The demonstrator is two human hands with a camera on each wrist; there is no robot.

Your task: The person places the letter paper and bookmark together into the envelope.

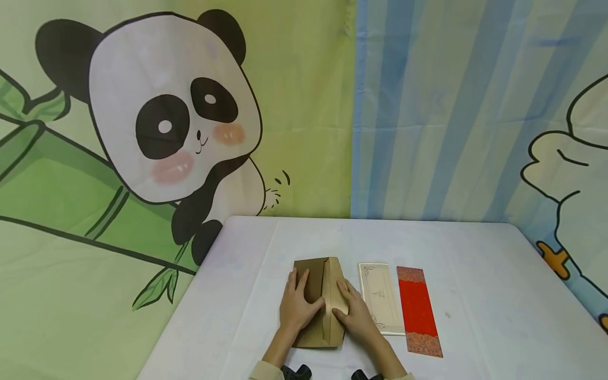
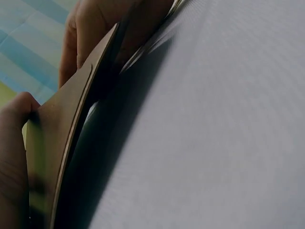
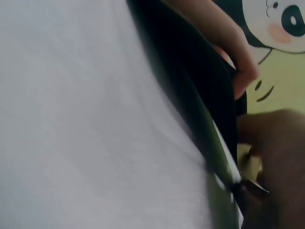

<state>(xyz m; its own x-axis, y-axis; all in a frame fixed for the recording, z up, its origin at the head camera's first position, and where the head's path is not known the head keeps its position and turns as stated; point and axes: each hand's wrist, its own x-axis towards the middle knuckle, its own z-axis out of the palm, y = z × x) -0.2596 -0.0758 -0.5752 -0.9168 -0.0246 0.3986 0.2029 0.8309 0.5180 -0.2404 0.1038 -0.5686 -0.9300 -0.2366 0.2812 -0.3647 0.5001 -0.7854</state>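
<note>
A brown kraft paper bag [image 1: 309,338] lies flattened on the white table, with a lengthwise crease and a lighter folded panel along its right side. My left hand [image 1: 296,309] rests on the darker left part, fingers spread toward the far end and thumb reaching to the crease. On the right panel, my right hand [image 1: 358,314] presses with its fingertips and thumb, the palm beyond the bag's right edge. Both wrist views look low across the table at the bag's edge [image 2: 71,124], where its stacked paper layers show and dark shadow covers the underside.
Right of the bag lies a cream card or flat box [image 1: 380,295] with a printed border. Beside it is a long red strip [image 1: 418,309] with patterned ends. A panda-printed curtain [image 1: 304,105] hangs behind the white table [image 1: 499,295].
</note>
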